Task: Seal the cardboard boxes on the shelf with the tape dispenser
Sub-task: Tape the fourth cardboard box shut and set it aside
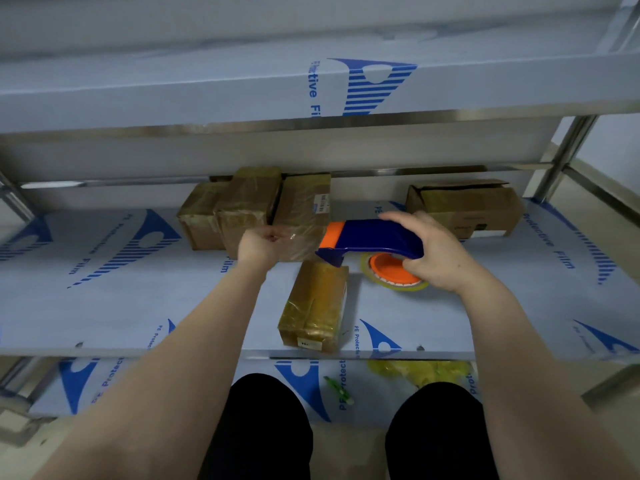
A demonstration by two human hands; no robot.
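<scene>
Currently drawing tape, I'd say: right hand [436,258] grasps dispenser [374,237], left hand [263,242] pinches tape end [291,236] beside a box [301,216]. Next, probably: press onto seam, drag, cut.

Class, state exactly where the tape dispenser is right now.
Head view, right of centre: the right hand holds the tape dispenser just above the shelf, behind the small taped box near the front edge.

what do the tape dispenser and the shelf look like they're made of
Tape dispenser: hard glossy plastic, blue with orange parts; light glints along its curved top. Shelf: probably stainless steel under a pale printed protective film; bare shiny metal shows along the edges and posts.
</scene>
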